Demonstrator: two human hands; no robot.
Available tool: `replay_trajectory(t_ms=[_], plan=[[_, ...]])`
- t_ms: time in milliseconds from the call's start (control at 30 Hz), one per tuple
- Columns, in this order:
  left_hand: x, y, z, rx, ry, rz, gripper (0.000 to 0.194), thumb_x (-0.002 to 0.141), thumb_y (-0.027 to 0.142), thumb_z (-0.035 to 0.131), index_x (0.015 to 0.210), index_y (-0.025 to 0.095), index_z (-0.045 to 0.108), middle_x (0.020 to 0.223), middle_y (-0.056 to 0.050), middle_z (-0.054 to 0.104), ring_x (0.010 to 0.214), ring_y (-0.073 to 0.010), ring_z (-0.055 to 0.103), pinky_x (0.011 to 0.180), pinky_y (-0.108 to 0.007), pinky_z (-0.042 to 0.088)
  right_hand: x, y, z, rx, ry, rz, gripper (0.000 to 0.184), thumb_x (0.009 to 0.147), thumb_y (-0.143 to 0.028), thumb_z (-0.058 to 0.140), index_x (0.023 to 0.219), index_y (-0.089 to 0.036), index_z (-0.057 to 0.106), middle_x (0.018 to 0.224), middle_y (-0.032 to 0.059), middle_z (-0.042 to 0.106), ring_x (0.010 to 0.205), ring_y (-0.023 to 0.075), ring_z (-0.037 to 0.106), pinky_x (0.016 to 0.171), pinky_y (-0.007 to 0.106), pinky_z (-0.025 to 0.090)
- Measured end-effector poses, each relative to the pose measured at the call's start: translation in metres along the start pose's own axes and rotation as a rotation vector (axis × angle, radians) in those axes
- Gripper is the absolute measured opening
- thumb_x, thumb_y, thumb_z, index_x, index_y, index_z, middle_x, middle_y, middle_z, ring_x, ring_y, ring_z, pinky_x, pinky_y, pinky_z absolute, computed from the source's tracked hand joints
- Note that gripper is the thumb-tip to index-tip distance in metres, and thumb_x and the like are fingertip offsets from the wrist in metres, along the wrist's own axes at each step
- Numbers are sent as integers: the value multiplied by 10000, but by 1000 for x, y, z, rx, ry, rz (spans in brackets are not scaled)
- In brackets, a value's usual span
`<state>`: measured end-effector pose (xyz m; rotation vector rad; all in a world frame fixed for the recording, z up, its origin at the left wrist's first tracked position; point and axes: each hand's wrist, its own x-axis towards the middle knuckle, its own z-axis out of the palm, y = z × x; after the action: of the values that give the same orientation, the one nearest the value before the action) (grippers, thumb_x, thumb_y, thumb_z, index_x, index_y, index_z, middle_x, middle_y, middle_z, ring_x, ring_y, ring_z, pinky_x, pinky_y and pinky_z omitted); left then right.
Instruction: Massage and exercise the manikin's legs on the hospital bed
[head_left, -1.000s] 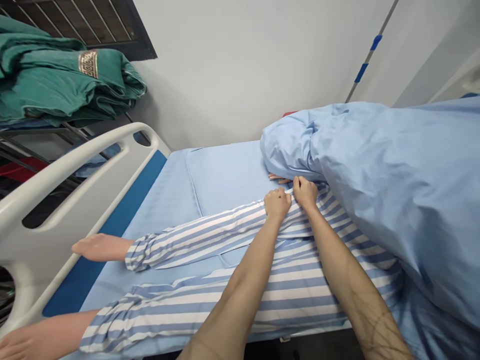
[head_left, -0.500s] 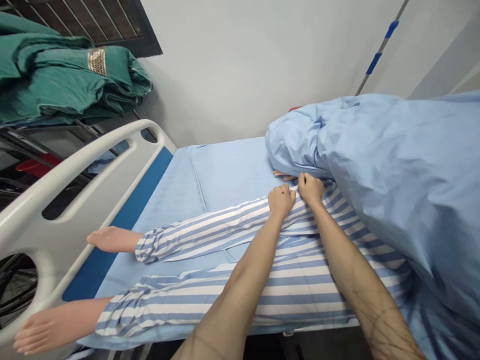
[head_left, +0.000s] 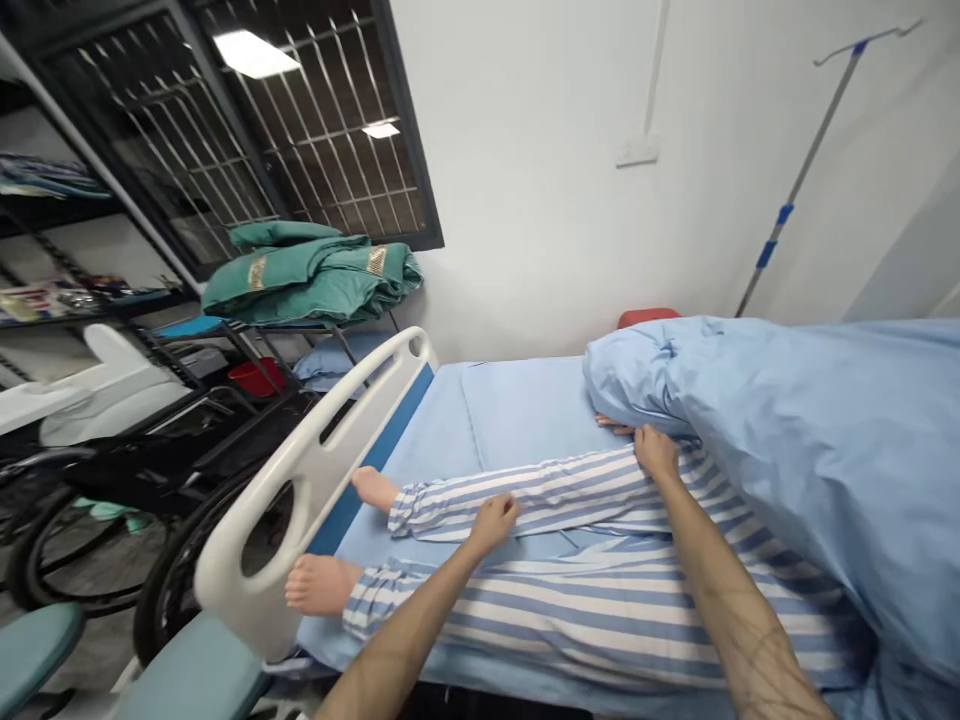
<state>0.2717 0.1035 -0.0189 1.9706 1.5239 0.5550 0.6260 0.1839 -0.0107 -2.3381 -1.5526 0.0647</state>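
Note:
Blue-and-white striped trousers [head_left: 570, 610] cover both legs of a figure lying on the bed, whose bare foot [head_left: 324, 584] and other foot [head_left: 375, 487] stick out at the cuffs. High on the far thigh, my right hand [head_left: 656, 452] is closed on the trouser cloth, close to the edge of a blue quilt [head_left: 795, 430]. My left hand [head_left: 495, 522] is over the far lower leg with its fingers curled in, and no cloth shows pulled up in it. Fingers of the lying figure [head_left: 615, 424] peek out from under the quilt.
A white and blue footboard [head_left: 300, 470] closes off the bed's left end. Beyond it are a wheelchair [head_left: 82, 540], a red bucket [head_left: 257, 377] and folded green cloth [head_left: 315, 280] on a rack. An IV pole [head_left: 802, 180] rises behind the bed at the right.
My left hand has left the thigh and moved down the far leg toward the foot. The right hand stays on the upper thigh. The view has tilted up, showing more wall and window.

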Motion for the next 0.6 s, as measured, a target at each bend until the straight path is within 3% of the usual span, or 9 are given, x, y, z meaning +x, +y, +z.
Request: replay_trajectory(t_ms=[133, 233, 333, 433, 500, 600], plan=[[-78, -77, -53, -21, 131, -141, 315, 822, 342, 352, 556, 199, 442, 577, 5, 527, 648, -142, 515, 673, -253, 348, -37, -22, -11, 23, 7, -86, 337, 941, -214, 356, 942, -67, 659, 976, 199, 669, 931, 223, 614, 761, 278, 365], [-109, -109, -75, -13, 223, -213, 327, 849, 354, 344, 566, 204, 414, 578, 9, 526, 641, -141, 524, 660, -244, 349, -105, -61, -6, 158, -8, -197, 332, 947, -284, 349, 858, -138, 634, 825, 104, 668, 757, 172, 592, 661, 248, 340], [-122, -123, -76, 102, 259, -203, 299, 874, 314, 340, 613, 206, 437, 639, 1, 575, 692, -142, 552, 672, -237, 344, -193, -118, 14, 358, -56, -366, 380, 954, -356, 336, 716, -184, 577, 666, 32, 614, 633, 143, 540, 601, 232, 307], [-129, -126, -63, 283, 312, -171, 260, 884, 295, 360, 696, 206, 516, 779, -31, 650, 811, -170, 588, 698, -251, 339, -268, -177, 38, 495, -106, -449, 389, 953, -355, 334, 673, -194, 552, 617, 3, 587, 596, 125, 515, 582, 225, 278], [-131, -126, -55, 387, 343, -155, 261, 890, 287, 363, 735, 199, 553, 831, -55, 667, 842, -189, 595, 700, -263, 338, -299, -208, 50, 500, -146, -497, 350, 933, -334, 383, 660, -194, 552, 603, -6, 578, 586, 115, 503, 571, 226, 251], [-132, -125, -50, 481, 344, -119, 262, 889, 263, 368, 780, 185, 594, 854, -83, 673, 837, -206, 599, 700, -278, 343, -320, -233, 60, 419, -120, -475, 283, 904, -279, 427, 669, -190, 555, 608, -9, 574, 565, 105, 474, 553, 242, 198]])
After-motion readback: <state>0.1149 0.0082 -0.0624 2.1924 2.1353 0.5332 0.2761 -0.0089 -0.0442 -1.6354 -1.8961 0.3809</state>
